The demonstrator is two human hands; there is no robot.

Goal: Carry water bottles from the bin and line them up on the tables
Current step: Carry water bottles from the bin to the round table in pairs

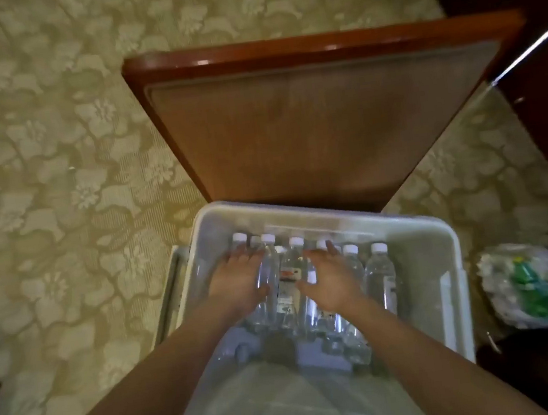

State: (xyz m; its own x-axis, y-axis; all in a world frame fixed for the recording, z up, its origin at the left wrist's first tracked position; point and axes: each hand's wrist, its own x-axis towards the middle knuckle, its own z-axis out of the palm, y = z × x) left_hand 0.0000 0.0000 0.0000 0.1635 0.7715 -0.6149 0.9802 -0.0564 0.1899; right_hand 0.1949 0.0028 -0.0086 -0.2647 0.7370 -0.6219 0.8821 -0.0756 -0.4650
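- Against the far wall of the bin (pixel 423 258) sit the bottles (pixel 381 273), caps away from me, long axes running toward the table (pixel 323 115).
- My left hand (pixel 239 277) and right hand (pixel 331 279) are spread over the row, fingers straight, gripping nothing.
- Bottles lie directly under both palms. The 2 hands look equally near, so I judge either could wrap a body crosswise.

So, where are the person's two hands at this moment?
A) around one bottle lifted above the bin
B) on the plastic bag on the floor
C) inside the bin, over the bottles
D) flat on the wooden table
C: the left hand and the right hand both reach down into the bin, over the white-capped bottles; neither touches the table.
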